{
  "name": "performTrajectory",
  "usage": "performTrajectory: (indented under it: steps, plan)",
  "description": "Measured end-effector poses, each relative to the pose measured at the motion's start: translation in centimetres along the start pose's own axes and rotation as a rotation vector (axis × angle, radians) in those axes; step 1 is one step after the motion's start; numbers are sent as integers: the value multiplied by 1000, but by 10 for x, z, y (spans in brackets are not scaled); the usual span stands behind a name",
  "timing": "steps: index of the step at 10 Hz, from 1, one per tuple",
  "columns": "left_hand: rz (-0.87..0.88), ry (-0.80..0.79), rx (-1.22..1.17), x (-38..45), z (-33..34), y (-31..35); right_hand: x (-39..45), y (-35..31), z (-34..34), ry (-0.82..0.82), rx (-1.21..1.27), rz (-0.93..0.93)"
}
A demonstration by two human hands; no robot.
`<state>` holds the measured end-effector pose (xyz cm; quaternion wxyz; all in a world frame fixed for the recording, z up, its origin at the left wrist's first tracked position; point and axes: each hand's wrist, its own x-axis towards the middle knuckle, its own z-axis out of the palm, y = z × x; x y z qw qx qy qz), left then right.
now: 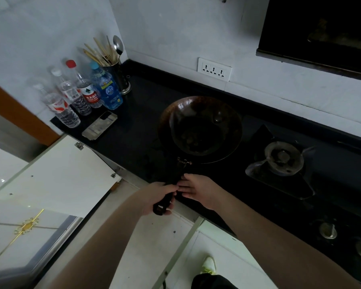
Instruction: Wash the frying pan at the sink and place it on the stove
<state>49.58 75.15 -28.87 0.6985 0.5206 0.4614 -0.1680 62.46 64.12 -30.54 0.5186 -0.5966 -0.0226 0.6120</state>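
A dark frying pan (pixel 200 130) sits on the black stove top, over the left burner spot, with dark residue inside. Its black handle (pixel 171 190) points toward me over the counter's front edge. My left hand (pixel 157 199) grips the end of that handle. My right hand (pixel 198 189) lies beside it with fingers straight, fingertips touching the handle. The stove's right burner (pixel 283 158) is uncovered. No sink is in view.
Several water bottles (pixel 81 97) stand at the counter's left end, next to a utensil holder (pixel 117 78) with chopsticks and a spoon. A phone (pixel 100 125) lies flat near them. Stove knobs (pixel 327 230) sit at the right. A white cabinet door (pixel 56 176) hangs open below.
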Motion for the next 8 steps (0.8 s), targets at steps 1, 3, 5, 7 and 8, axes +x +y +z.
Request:
performTrajectory:
  steps: [1,3,5,7,8]
  plan:
    - [81,79,103,-2,2,-4,-16,4,-15,24,-121,-24]
    - [299,452,672,-10,7,-14,-51,23,-28,121,-538,-231]
    - [438,556,836,-19,10,-35,-86,45,-39,227,-815,-385]
    - [548,639,863,-34,4,-63,-110,63,-46,400,-1020,-381]
    - [695,831,1086,-41,0,-84,-119,74,-37,502,-1150,-485]
